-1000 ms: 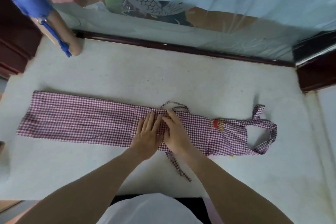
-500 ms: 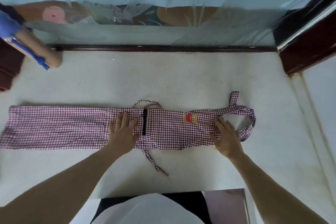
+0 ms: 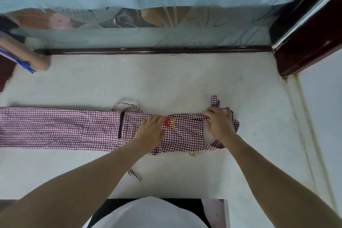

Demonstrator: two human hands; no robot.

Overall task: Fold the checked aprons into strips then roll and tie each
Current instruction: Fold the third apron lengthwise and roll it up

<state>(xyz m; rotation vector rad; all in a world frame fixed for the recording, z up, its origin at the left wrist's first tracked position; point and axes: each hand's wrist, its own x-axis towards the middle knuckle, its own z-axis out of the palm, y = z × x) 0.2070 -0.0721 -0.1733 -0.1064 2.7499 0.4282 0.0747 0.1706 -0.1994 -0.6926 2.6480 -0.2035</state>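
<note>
1. Both forearms are bare from the bottom edge of the view up to the wrists; no sleeve covers them.
2. The left hand (image 3: 150,131) is bare, with no glove, ring or band to be seen on it.
3. The right hand (image 3: 219,123) is likewise bare, its wrist without watch or bracelet.
4. A white garment (image 3: 148,213), rounded in outline, covers the torso at the bottom middle.
5. A dark, near-black piece of clothing (image 3: 185,202) shows just behind the white one.

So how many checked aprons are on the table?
1. The checked apron lies folded in a long strip across the table, with the left hand pressing its middle and the right hand gathering its right end. Others may be out of view.
</note>
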